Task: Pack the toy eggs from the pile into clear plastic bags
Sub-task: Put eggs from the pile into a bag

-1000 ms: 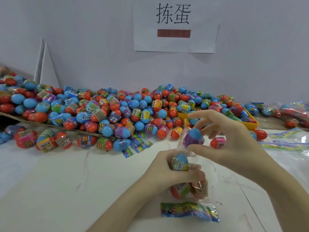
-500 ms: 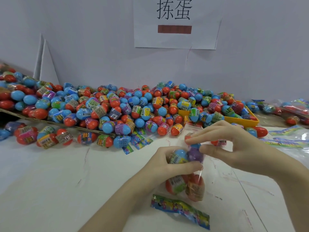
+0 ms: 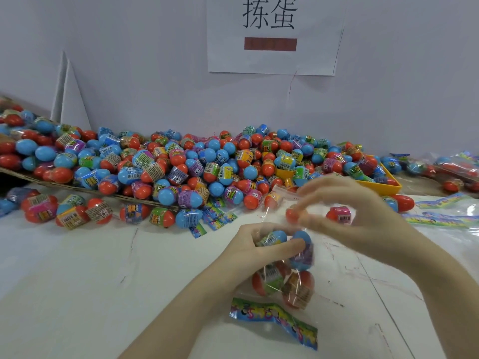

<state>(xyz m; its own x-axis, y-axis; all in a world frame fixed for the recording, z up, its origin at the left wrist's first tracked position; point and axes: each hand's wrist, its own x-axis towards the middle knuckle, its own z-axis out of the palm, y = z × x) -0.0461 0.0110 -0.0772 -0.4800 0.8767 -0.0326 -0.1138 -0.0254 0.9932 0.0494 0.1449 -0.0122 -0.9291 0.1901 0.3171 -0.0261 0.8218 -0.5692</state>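
Lining cracked white table (image 3: pixel 77 294): egg pile (image 3: pixel 181 164).

Purple egg (image 3: pixel 302 251): now inside the clear bag (image 3: pixel 282 275), released since a second ago.
Right hand (image 3: pixel 347 211): drawn back up, fingers at the bag's mouth.

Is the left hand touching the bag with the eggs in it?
Touching. In the head view the left hand wraps its fingers and thumb round the clear bag, squeezing the eggs inside.
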